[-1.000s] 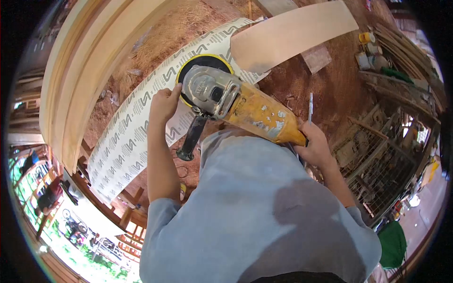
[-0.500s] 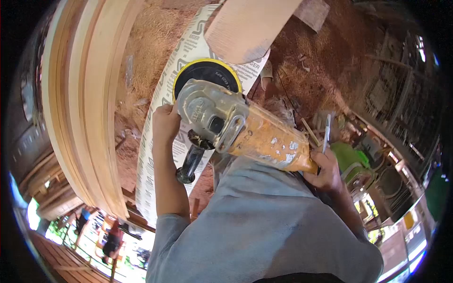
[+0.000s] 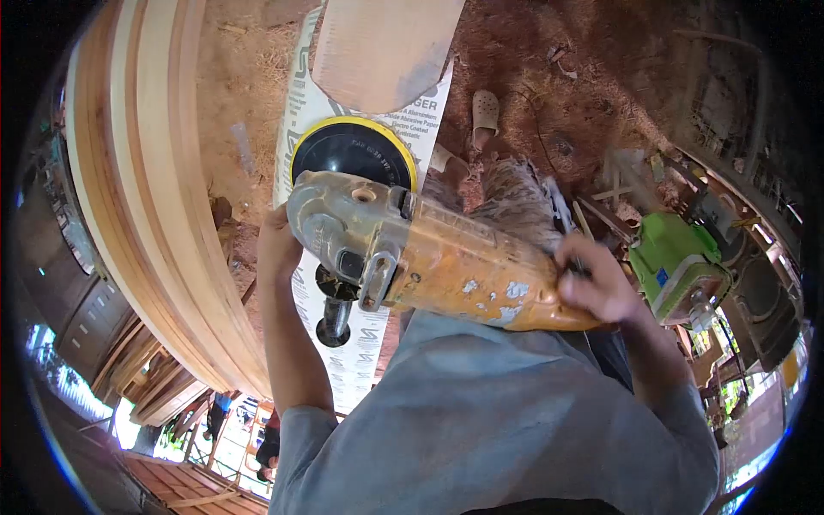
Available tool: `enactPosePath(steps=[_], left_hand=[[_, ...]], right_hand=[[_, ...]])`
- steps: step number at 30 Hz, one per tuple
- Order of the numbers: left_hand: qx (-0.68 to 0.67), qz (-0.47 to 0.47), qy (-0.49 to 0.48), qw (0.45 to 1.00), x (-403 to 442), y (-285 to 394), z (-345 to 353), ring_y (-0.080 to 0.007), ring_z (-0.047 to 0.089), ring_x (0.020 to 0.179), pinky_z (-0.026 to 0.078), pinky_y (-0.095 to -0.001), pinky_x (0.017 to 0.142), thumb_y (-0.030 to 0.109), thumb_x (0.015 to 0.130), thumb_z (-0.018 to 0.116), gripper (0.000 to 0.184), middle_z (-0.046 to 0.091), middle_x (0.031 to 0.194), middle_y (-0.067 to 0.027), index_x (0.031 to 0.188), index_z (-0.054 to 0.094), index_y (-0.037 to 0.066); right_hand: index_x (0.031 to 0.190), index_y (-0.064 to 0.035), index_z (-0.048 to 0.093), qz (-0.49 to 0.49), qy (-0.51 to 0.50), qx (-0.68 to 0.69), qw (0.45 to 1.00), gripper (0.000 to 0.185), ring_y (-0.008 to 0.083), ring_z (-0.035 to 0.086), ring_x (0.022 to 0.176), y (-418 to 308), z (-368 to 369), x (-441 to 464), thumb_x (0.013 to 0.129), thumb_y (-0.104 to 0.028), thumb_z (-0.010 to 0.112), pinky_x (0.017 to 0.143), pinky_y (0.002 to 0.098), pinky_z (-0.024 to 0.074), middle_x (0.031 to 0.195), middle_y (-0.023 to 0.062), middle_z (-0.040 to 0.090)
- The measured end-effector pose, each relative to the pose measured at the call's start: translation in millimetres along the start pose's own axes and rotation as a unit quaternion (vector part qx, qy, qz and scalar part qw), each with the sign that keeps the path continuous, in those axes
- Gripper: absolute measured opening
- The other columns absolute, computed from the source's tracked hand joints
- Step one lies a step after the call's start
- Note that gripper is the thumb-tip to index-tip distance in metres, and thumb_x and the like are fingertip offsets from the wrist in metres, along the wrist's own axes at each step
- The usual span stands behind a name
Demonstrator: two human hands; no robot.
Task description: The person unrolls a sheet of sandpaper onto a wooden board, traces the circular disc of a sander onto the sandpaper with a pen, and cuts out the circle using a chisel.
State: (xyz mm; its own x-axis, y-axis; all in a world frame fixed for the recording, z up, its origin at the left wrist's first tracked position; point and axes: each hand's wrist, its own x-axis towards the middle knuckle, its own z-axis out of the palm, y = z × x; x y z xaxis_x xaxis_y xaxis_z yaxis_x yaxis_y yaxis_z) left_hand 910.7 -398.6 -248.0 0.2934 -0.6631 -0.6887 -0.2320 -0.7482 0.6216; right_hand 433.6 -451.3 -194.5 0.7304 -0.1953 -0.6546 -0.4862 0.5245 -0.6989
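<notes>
Head view: right hand [image 3: 601, 283] has just shifted higher over the tail of the sander [image 3: 481, 275], fingers curled, blurred, hold unclear, so support there looks less certain; left hand [image 3: 277, 245] beside its head, fingertips hidden, spread untellable; sander above printed paper [image 3: 348, 378].

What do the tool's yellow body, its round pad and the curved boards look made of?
Yellow body: painted metal or hard plastic, judging by pale chipped patches. Round pad: probably rubber or plastic, smooth black, yellow-rimmed. Curved boards: apparently bare wood, banded light and brown.

Blue-grey short-sleeved shirt [image 3: 515, 412], beige perforated clogs [image 3: 486, 110]
</notes>
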Motion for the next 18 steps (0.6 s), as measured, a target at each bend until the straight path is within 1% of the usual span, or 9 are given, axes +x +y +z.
enactPosePath(steps=[2,3,5,8,10,12,13,16,18], left_hand=[[-0.062,-0.015,-0.023,0.998,0.9,-1.9,-0.1,-0.0090,0.065,0.077,0.052,-0.0251,0.070,0.018,0.091,0.069,0.026,0.074,0.088,-0.0054,0.105,0.074,-0.003],[-0.061,-0.010,-0.024,0.998,1.4,-0.1,1.1,-0.0090,0.065,0.077,0.052,-0.0251,0.070,0.018,0.091,0.069,0.026,0.074,0.088,-0.0054,0.105,0.074,-0.003],[0.005,0.003,0.018,1.000,-1.3,1.1,3.8,-0.0087,0.065,0.076,0.051,-0.0249,0.069,0.018,0.090,0.068,0.026,0.074,0.086,-0.0055,0.103,0.074,-0.004],[0.033,0.018,0.014,0.999,0.7,-2.8,-0.5,-0.0086,0.064,0.075,0.051,-0.0251,0.068,0.017,0.089,0.068,0.026,0.074,0.084,-0.0057,0.101,0.074,-0.005],[0.077,0.014,0.024,0.997,-1.3,4.4,-1.0,-0.0085,0.063,0.073,0.050,-0.0256,0.066,0.019,0.087,0.069,0.027,0.073,0.082,-0.0063,0.097,0.074,-0.005],[0.077,0.003,0.052,0.996,4.8,-9.7,-5.3,-0.0087,0.062,0.069,0.049,-0.0258,0.064,0.023,0.085,0.072,0.028,0.072,0.078,-0.0062,0.090,0.073,-0.005],[0.057,0.070,0.056,0.994,3.7,-10.4,-3.4,-0.0091,0.061,0.068,0.049,-0.0252,0.062,0.020,0.082,0.076,0.025,0.070,0.076,-0.0065,0.089,0.071,-0.003],[0.056,0.069,0.115,0.989,3.8,-3.7,-0.2,-0.0096,0.062,0.068,0.049,-0.0246,0.062,0.013,0.080,0.077,0.023,0.070,0.078,-0.0069,0.096,0.069,-0.002],[0.060,0.066,0.096,0.991,5.8,2.7,-3.7,-0.0099,0.062,0.068,0.049,-0.0245,0.062,0.010,0.079,0.077,0.023,0.070,0.079,-0.0071,0.097,0.068,-0.001]], right_hand=[[0.128,-0.0029,0.058,-0.053,0.185,0.167,0.967,0.046,0.0204,0.053,0.120,-2.4,16.3,35.0,0.095,-0.034,0.066,0.101,0.0346,0.0421,0.126,0.0125,0.058],[0.128,-0.0029,0.058,-0.057,0.188,0.166,0.966,0.046,0.0204,0.053,0.120,-0.6,17.3,50.2,0.095,-0.034,0.066,0.101,0.0346,0.0421,0.126,0.0125,0.058],[0.142,-0.0034,0.047,-0.104,0.114,0.157,0.975,0.057,0.0181,0.049,0.126,0.5,16.4,78.9,0.099,-0.038,0.059,0.107,0.0335,0.0383,0.136,0.0068,0.053],[0.142,-0.0034,0.049,-0.030,0.117,0.280,0.952,0.052,0.0189,0.049,0.127,-14.7,24.9,113.3,0.100,-0.034,0.058,0.108,0.0346,0.0380,0.134,0.0069,0.054],[0.142,-0.0009,0.049,-0.049,0.108,0.256,0.959,0.052,0.0196,0.049,0.129,-18.7,27.0,124.3,0.100,-0.031,0.058,0.109,0.0347,0.0382,0.137,0.0092,0.054],[0.142,-0.0033,0.050,0.023,0.024,0.353,0.935,0.063,0.0220,0.050,0.127,-12.1,35.5,133.2,0.096,-0.043,0.064,0.109,0.0339,0.0367,0.137,0.0123,0.056],[0.142,-0.0033,0.050,0.022,0.027,0.358,0.933,0.063,0.0220,0.050,0.127,-8.0,40.5,136.9,0.096,-0.043,0.064,0.109,0.0339,0.0367,0.137,0.0123,0.056],[0.141,-0.0028,0.052,0.019,0.009,0.366,0.930,0.065,0.0207,0.051,0.126,-7.0,51.7,142.1,0.094,-0.047,0.065,0.107,0.0338,0.0381,0.134,0.0124,0.058],[0.139,-0.0014,0.053,-0.008,0.015,0.355,0.935,0.065,0.0202,0.052,0.124,-19.1,52.2,142.7,0.095,-0.048,0.064,0.106,0.0339,0.0392,0.133,0.0130,0.058]])
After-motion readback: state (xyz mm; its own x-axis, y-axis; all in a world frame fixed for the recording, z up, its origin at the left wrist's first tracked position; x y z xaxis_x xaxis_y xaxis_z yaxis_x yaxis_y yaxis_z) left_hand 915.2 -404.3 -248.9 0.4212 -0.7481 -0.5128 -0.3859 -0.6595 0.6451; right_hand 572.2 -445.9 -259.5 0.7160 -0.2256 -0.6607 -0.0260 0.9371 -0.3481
